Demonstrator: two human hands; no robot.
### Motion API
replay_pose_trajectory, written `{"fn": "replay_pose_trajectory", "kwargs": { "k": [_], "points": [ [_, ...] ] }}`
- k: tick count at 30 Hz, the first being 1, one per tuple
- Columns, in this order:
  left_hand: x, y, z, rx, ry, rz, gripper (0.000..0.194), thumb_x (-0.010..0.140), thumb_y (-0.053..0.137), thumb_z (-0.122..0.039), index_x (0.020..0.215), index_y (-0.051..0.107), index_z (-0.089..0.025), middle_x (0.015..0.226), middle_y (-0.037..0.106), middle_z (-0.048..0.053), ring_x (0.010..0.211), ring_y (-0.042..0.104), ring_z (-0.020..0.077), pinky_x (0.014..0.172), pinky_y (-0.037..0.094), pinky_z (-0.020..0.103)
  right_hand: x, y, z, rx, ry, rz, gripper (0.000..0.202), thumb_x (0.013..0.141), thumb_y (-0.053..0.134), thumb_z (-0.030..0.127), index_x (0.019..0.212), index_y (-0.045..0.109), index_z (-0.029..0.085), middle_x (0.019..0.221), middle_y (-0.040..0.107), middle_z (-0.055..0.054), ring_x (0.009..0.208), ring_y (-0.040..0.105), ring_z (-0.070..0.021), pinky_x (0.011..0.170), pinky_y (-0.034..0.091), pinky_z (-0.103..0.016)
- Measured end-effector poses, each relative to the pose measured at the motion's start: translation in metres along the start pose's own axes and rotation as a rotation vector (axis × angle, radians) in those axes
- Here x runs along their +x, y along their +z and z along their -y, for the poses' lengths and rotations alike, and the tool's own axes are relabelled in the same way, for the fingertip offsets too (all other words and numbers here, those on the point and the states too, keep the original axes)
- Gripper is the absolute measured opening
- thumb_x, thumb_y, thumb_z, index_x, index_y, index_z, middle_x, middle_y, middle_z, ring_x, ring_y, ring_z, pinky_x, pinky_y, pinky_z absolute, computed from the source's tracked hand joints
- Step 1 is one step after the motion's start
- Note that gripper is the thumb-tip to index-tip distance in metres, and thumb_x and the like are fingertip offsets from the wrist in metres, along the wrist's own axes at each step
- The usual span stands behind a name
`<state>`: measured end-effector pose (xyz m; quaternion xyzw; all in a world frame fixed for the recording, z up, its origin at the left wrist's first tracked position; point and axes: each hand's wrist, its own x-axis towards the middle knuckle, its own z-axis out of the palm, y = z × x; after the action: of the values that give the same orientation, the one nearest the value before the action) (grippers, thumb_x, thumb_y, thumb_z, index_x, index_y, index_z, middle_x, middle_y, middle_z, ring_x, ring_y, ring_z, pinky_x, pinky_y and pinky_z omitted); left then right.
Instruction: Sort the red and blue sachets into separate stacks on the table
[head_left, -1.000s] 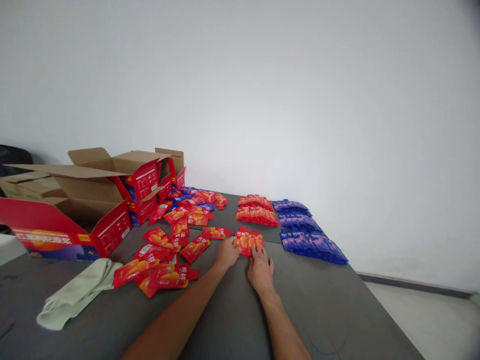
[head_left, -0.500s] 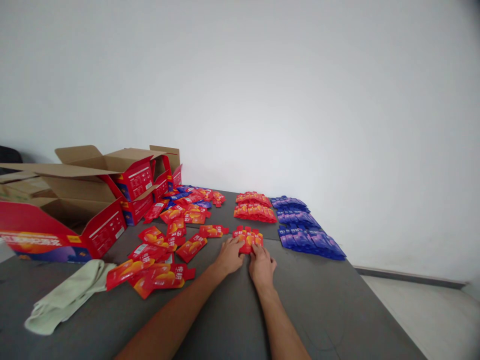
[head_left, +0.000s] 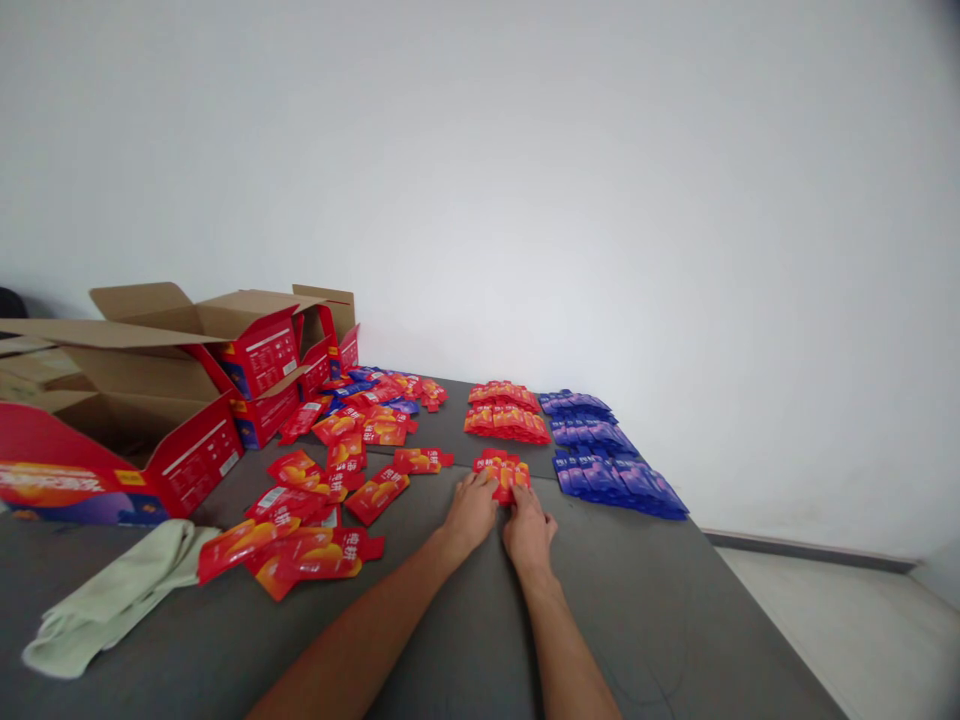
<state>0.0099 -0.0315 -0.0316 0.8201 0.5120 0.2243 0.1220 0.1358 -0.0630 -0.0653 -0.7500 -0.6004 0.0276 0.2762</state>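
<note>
Several overlapping red packets (head_left: 501, 474) lie together on the dark table, with both hands at their near edge. My left hand (head_left: 472, 512) is on their lower left side, fingers closed on the packets' edge. On the lower right side my right hand (head_left: 528, 530) grips them too, its fingertips on the red surface. Just behind are neat overlapping rows of red packets (head_left: 508, 420). To the right, rows of blue-purple packets (head_left: 611, 478) lie in the same overlapping way. Loose red packets (head_left: 379, 492) are scattered left of my left hand.
Open red cardboard boxes (head_left: 196, 448) stand at the left. A pale green cloth or glove (head_left: 120, 594) lies at the front left. Mixed red and blue packets (head_left: 382, 390) are heaped near the boxes. The table's (head_left: 720, 620) right edge slants beside the floor; a wall stands behind.
Both hands and the red packets between them have shifted slightly right and forward relative to the rows behind. The view has also turned a little.
</note>
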Motion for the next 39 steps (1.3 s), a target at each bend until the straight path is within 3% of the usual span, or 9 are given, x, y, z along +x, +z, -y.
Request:
{"fn": "replay_pose_trajectory", "kwargs": {
  "k": [5, 9, 16, 21, 28, 33, 36, 39],
  "points": [
    [-0.003, 0.0, 0.0, 0.0, 0.0, -0.007, 0.047, 0.083, 0.051, -0.022, 0.13, 0.057, -0.023, 0.142, 0.049, 0.009, 0.13, 0.042, 0.0273, 0.106, 0.036, 0.043, -0.003, -0.006, 0.01, -0.011, -0.016, -0.047, 0.054, 0.083, 0.041, 0.012, 0.134, 0.054, 0.024, 0.144, 0.05, -0.008, 0.139, 0.033, -0.0225, 0.1, 0.028, -0.042],
    [-0.009, -0.003, 0.009, 0.031, 0.008, -0.079, 0.056, 0.084, 0.051, -0.028, 0.14, 0.046, -0.024, 0.149, 0.041, 0.01, 0.135, 0.037, 0.0275, 0.11, 0.032, 0.043, -0.006, -0.01, 0.024, 0.003, -0.125, -0.083, 0.052, 0.085, 0.042, 0.015, 0.135, 0.054, 0.023, 0.145, 0.049, -0.008, 0.139, 0.033, -0.0216, 0.104, 0.027, -0.041],
    [-0.01, -0.02, 0.06, 0.277, -0.165, -0.198, 0.05, 0.09, 0.042, -0.028, 0.138, 0.048, -0.012, 0.148, 0.042, 0.018, 0.141, 0.029, 0.0319, 0.114, 0.02, 0.051, -0.016, 0.001, 0.038, -0.008, -0.283, -0.046, 0.057, 0.085, 0.039, 0.01, 0.139, 0.051, 0.024, 0.146, 0.047, -0.005, 0.141, 0.032, -0.0215, 0.108, 0.024, -0.04],
    [-0.015, -0.031, 0.089, 0.336, -0.221, -0.159, 0.046, 0.091, 0.04, -0.026, 0.133, 0.054, -0.013, 0.139, 0.052, 0.019, 0.135, 0.037, 0.0341, 0.111, 0.018, 0.057, -0.018, 0.001, 0.04, -0.014, -0.307, -0.041, 0.055, 0.087, 0.039, 0.011, 0.138, 0.051, 0.024, 0.147, 0.046, -0.006, 0.141, 0.033, -0.0218, 0.106, 0.026, -0.039],
    [-0.049, -0.044, 0.066, 0.339, -0.176, -0.156, 0.04, 0.085, 0.044, -0.016, 0.123, 0.058, -0.013, 0.122, 0.059, 0.017, 0.122, 0.046, 0.0309, 0.109, 0.023, 0.052, -0.02, 0.003, 0.041, 0.015, -0.327, -0.033, 0.051, 0.086, 0.04, 0.009, 0.133, 0.057, 0.023, 0.143, 0.051, -0.008, 0.139, 0.036, -0.0222, 0.106, 0.026, -0.04],
    [-0.069, -0.055, 0.052, 0.326, -0.087, -0.094, 0.047, 0.081, 0.053, -0.025, 0.129, 0.056, -0.023, 0.12, 0.056, 0.015, 0.12, 0.043, 0.0329, 0.108, 0.021, 0.055, -0.027, -0.003, 0.05, 0.058, -0.372, -0.015, 0.046, 0.087, 0.041, 0.009, 0.125, 0.062, 0.024, 0.141, 0.053, -0.008, 0.139, 0.036, -0.0216, 0.107, 0.027, -0.041],
    [-0.073, -0.06, 0.051, 0.306, -0.04, -0.069, 0.039, 0.081, 0.053, -0.031, 0.119, 0.062, -0.032, 0.116, 0.056, 0.011, 0.119, 0.043, 0.0327, 0.109, 0.018, 0.058, -0.033, -0.009, 0.056, 0.088, -0.396, 0.002, 0.044, 0.086, 0.042, 0.009, 0.12, 0.065, 0.023, 0.14, 0.054, -0.009, 0.139, 0.036, -0.0215, 0.108, 0.028, -0.041],
    [-0.073, -0.063, 0.05, 0.283, -0.032, -0.072, 0.03, 0.079, 0.054, -0.03, 0.106, 0.067, -0.032, 0.114, 0.056, 0.01, 0.119, 0.042, 0.0325, 0.109, 0.017, 0.058, -0.036, -0.013, 0.06, 0.114, -0.41, 0.02, 0.043, 0.085, 0.043, 0.009, 0.119, 0.066, 0.023, 0.139, 0.055, -0.009, 0.14, 0.035, -0.0214, 0.108, 0.029, -0.041]
  ]
}}
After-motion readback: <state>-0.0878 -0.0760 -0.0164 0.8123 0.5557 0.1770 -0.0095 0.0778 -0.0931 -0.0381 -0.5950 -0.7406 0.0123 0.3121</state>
